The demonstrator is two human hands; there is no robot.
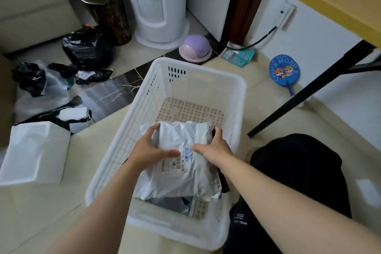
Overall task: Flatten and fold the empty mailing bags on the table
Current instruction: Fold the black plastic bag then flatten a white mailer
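Note:
A folded white mailing bag [185, 173] with a shipping label lies in the near half of a white plastic basket [237, 97] on the floor. My left hand [150, 148] holds its left edge, with the thumb lying across the label. Over the bag's right edge curl the fingers of my right hand [215, 146], whose thumb rests on top. Under this bag lie a grey bag [173, 204] and a black one [224, 181], both mostly hidden.
Crumpled black bags [88, 47] and a clear plastic bag [43, 93] lie on the floor at left, with a white foam box [35, 150] nearer. A white tower appliance [156, 6], a purple dome [195, 47], a blue fan [284, 70] and a black table leg [309, 90] stand beyond.

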